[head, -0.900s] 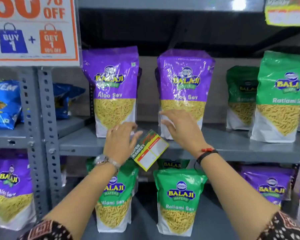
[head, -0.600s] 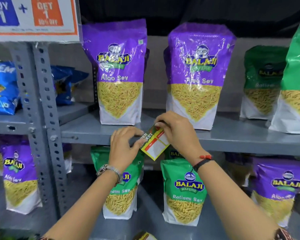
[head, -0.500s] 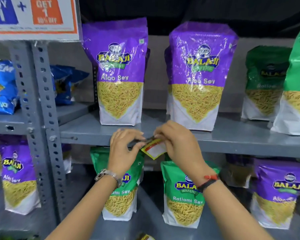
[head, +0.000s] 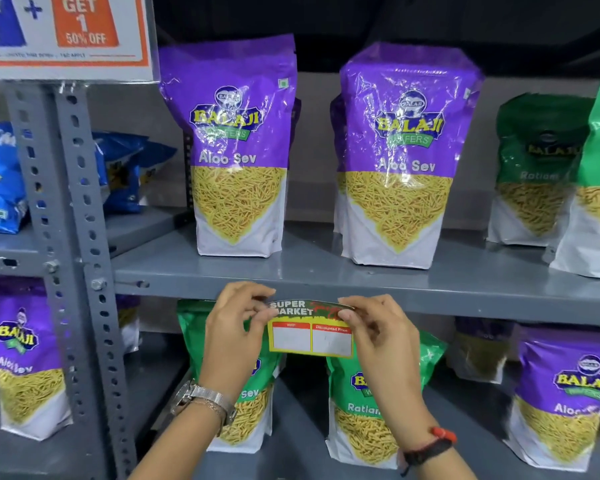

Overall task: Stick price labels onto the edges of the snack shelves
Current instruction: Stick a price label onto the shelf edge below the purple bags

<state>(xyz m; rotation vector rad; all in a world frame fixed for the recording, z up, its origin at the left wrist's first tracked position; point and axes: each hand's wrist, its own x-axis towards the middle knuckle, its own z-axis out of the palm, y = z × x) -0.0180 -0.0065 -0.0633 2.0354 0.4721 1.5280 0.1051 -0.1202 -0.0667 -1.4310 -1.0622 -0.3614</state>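
The price label lies level, long axis running 9 to 3 o'clock. The left hand pinches its 9 o'clock end, the right hand its 3 o'clock end; the shelf edge sits directly at 12 o'clock, meeting the label's top strip

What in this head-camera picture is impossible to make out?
- Yellow-bordered paper price label: both price boxes look blank; red script is blurred.
- Whether it sticks to the grey metal shelf edge: left hand and right hand cover its corners.
- White promo sign: cut off by the frame.
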